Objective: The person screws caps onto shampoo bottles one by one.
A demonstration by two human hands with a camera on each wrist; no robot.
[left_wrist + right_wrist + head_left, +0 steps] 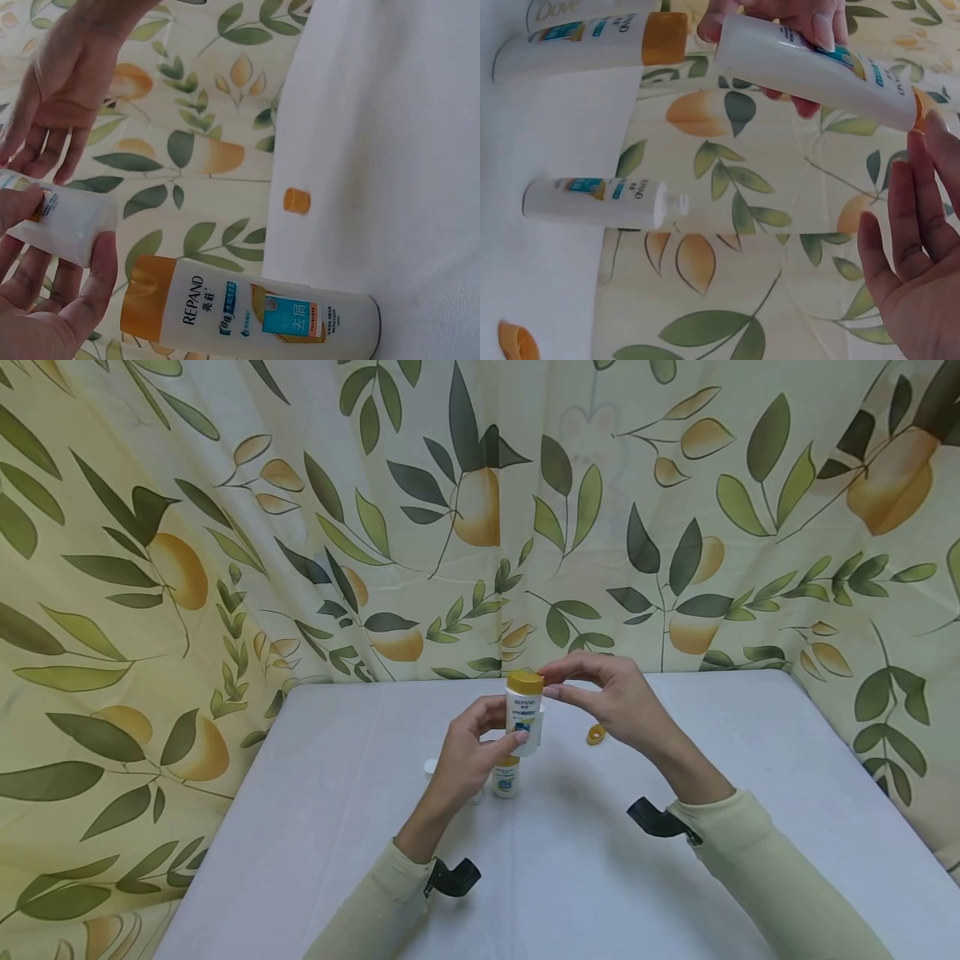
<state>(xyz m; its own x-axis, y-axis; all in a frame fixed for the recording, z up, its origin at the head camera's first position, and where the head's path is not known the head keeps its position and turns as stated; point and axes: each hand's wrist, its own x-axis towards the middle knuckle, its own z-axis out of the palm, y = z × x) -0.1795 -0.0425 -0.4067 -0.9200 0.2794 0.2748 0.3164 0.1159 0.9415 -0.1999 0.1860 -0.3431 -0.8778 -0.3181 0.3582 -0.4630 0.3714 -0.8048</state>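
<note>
My left hand (476, 747) grips a white shampoo bottle (522, 703) round its body and holds it above the table, upright in the head view. The thumb lies across its front label. At the bottle's top, my right hand (618, 702) pinches the gold cap (525, 680) between thumb and fingertips; the other fingers are spread in the right wrist view. The cap sits on the bottle. A matching capped bottle (262, 311) stands on the table below. Another matching bottle (592, 201) stands without a cap, its narrow neck bare. A loose gold cap (596, 734) lies to its right.
Behind my left hand, a white bottle marked Dove (592, 10) stands beside the capped bottle. A small white top (430, 767) shows left of that hand. The white table (360, 860) ends at a curtain (420, 568) printed with leaves and fruit.
</note>
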